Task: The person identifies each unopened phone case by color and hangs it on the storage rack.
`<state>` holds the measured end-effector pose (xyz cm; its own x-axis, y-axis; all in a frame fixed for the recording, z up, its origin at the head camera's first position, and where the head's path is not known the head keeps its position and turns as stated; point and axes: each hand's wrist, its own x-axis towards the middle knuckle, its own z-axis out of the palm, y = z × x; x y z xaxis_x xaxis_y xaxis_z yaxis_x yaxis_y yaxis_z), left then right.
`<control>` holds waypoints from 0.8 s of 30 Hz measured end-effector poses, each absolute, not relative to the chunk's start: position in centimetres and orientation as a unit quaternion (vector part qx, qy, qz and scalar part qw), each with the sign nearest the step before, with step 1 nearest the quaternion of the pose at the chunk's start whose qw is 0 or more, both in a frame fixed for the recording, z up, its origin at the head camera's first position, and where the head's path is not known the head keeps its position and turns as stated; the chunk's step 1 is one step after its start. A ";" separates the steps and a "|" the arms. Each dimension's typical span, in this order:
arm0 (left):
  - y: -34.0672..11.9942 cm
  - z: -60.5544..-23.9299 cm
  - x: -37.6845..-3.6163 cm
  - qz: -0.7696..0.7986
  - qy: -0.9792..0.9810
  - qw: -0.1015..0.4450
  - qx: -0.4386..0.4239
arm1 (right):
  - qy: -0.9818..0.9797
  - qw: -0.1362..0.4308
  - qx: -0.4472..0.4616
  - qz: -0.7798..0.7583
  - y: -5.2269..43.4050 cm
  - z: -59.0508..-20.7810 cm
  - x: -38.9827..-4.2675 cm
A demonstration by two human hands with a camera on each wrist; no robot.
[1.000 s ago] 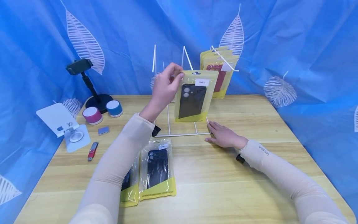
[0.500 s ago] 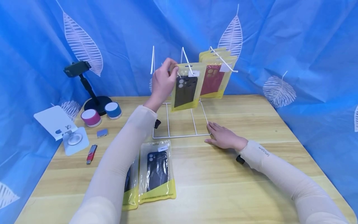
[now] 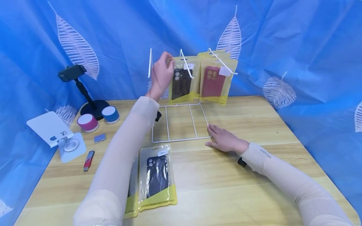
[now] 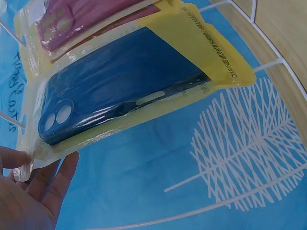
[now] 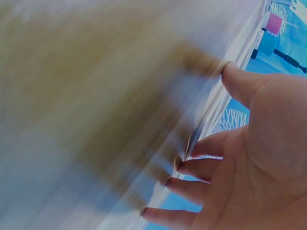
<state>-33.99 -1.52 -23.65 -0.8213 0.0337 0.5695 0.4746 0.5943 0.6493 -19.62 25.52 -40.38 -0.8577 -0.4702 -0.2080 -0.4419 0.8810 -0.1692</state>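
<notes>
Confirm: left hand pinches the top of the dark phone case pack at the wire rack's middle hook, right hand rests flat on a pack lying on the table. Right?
Not quite. The left hand does pinch the top of the dark phone case pack at the wire rack, but the right hand rests flat on the table at the rack's base corner, on no pack. The head view shows it.

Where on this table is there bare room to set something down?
Bare wood lies right of the right hand, toward the table edge, and in front of it. The left side is crowded: speakers, white stand, packaged cases. The wire rack fills the middle.
</notes>
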 end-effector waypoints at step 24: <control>-4.9 -26.5 -28.2 -0.362 -0.906 0.149 -0.159 | 0.963 0.133 -0.231 -0.046 25.4 -40.4 -19.8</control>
<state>-28.22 -4.86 -26.48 -0.9047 0.1811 0.3858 0.3969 0.6877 0.6079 -19.80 25.40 -40.41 -0.8578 -0.4569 -0.2354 -0.4325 0.8891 -0.1499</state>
